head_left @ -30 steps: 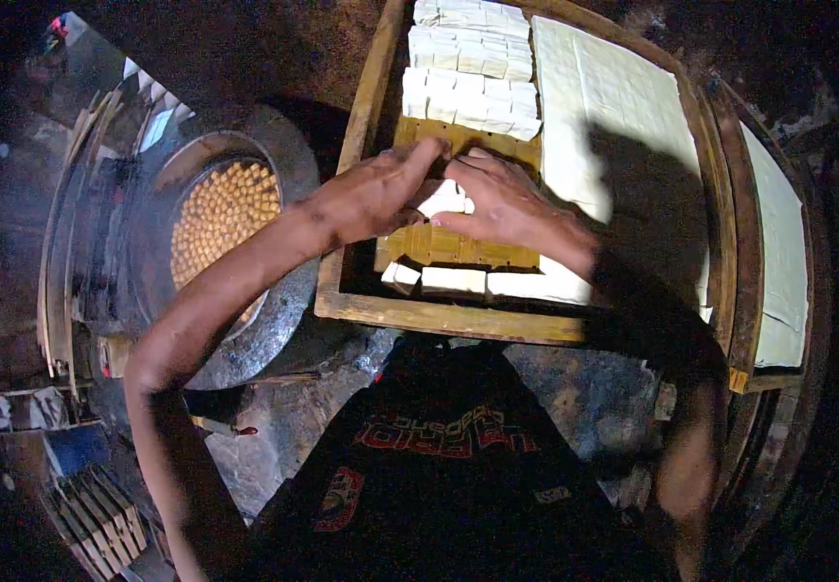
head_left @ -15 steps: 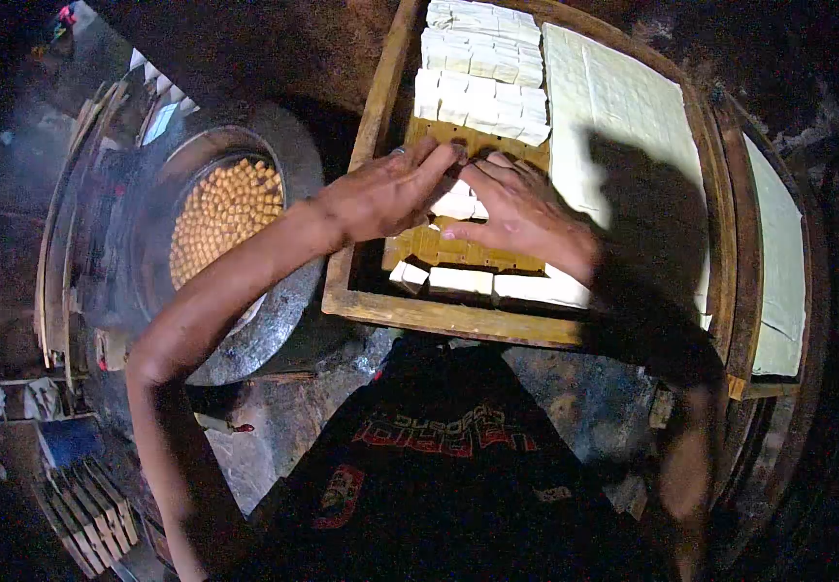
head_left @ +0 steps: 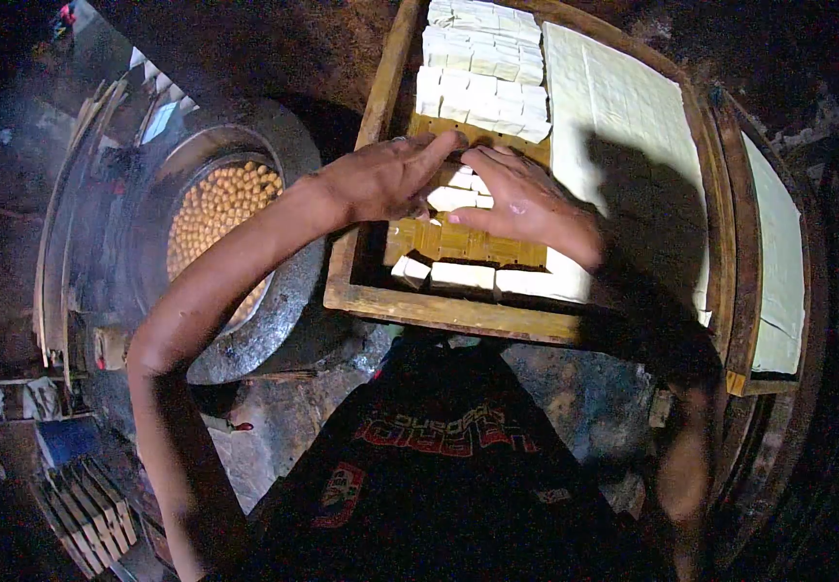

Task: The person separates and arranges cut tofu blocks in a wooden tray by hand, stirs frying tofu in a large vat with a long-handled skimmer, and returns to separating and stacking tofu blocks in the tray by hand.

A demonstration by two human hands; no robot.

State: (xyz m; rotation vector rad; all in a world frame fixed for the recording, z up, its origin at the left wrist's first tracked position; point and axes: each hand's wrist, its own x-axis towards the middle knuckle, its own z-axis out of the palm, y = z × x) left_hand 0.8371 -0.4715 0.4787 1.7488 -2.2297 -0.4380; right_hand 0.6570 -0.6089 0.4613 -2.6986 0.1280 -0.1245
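Filling the upper middle and right, a wooden tray [head_left: 458, 315] with a raised rim, turned slightly askew. Below, at the bottom centre, a dark shirt [head_left: 458, 485] with red lettering. To the left, beyond the left forearm and partly behind it, a round pan [head_left: 262, 341] with a broad metal edge. Inside the tray, along its right side, a large white sheet [head_left: 613, 87], faintly scored, in deep shadow over its lower right. Farther right, just beside the first tray, a second tray [head_left: 741, 330] with a white slab [head_left: 776, 262]. At the tray's upper left, rows of cut white pieces [head_left: 482, 97], set close together. Below those rows, bare to view around the hands, a yellowish-brown woven base [head_left: 507, 255].

Over this base, left hand [head_left: 395, 175] and right hand [head_left: 521, 194] facing each other, only narrowly apart, curved in from either side, with fingertips close together at the top. Between both, on the woven base, a small group of white blocks [head_left: 458, 198]. Fingers partly hidden; firmness of grip impossible to tell. Along the near rim, a lower row [head_left: 463, 278] of white pieces, unequal in length. Smallest of all, in the pan, many rounded brown pieces [head_left: 220, 209].
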